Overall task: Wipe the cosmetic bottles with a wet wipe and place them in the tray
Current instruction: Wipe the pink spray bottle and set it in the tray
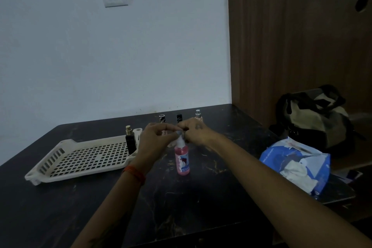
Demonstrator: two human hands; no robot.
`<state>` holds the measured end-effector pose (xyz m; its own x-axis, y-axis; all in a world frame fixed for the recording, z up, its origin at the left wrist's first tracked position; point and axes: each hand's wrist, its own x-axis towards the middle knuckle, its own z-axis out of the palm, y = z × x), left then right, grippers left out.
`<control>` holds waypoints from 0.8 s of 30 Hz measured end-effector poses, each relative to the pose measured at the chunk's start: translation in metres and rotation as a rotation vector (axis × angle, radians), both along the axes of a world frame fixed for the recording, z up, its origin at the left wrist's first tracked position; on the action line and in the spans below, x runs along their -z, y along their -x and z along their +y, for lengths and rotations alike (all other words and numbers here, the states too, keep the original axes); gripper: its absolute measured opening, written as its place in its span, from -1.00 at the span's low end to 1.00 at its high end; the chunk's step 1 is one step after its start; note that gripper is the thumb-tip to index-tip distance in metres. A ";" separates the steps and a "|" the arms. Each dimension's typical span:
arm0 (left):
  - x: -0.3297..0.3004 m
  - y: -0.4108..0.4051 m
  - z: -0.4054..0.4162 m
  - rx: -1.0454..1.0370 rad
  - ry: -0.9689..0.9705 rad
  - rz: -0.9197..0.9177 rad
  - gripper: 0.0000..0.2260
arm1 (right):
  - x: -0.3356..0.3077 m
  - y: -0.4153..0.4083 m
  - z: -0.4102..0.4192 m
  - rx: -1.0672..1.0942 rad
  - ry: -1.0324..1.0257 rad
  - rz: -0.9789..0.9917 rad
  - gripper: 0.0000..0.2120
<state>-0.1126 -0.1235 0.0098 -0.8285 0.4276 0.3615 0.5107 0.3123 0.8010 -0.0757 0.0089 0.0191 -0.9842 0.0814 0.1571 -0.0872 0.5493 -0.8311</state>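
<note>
Head view: at frame centre, a small grey cap [179, 133] is pinched by left hand [156, 139] and right hand [194, 130] above the upright pink spray bottle [182, 159].

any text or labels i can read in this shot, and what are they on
None can be read with confidence.
Pink spray bottle: label shows a picture and small print, too blurred to read.
Blue wet wipe pack: a line of white print along its left edge, too small and blurred.
Two small bottles at the back: white markings, illegible.
Black bottle in the tray: no text visible.
</note>
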 end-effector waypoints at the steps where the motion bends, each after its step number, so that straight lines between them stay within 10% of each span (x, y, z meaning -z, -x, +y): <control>1: -0.001 0.000 0.000 0.006 0.004 0.000 -0.91 | 0.002 0.001 0.001 -0.002 -0.018 0.012 -0.86; 7: -0.001 -0.002 0.001 0.013 -0.020 -0.015 -0.94 | 0.020 -0.004 0.011 0.135 -0.239 0.157 -0.83; 13: 0.002 -0.003 0.001 -0.028 -0.033 0.013 -0.93 | 0.036 -0.036 -0.009 0.446 -0.445 0.866 -0.91; 20: 0.002 -0.009 0.001 0.053 -0.187 0.015 -0.69 | 0.045 -0.038 -0.014 0.206 -0.702 0.621 -0.87; 24: 0.006 -0.004 0.001 0.092 -0.191 -0.008 -0.69 | 0.058 -0.048 0.001 0.397 -0.497 0.731 -0.95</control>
